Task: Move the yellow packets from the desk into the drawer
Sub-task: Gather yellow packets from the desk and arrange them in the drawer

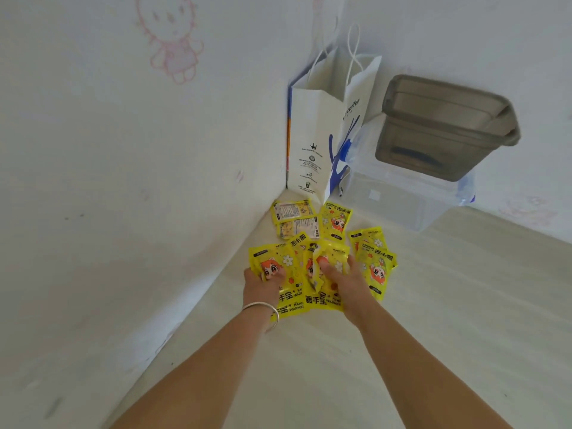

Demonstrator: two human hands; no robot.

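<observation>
While the yellow hand-warmer packets lie fanned across the pale desk at frame centre, I judge the gathering step in hand. My left hand and right hand each pinch packets nearest me. A white paper bag and stacked plastic boxes stand above. No drawer shows; next I must bunch, lift, and locate it.

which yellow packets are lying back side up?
The two yellow foil packets farthest from the hands, in the wall corner beside the white paper bag. They show pale printed label panels; the others show the cartoon face.
</observation>
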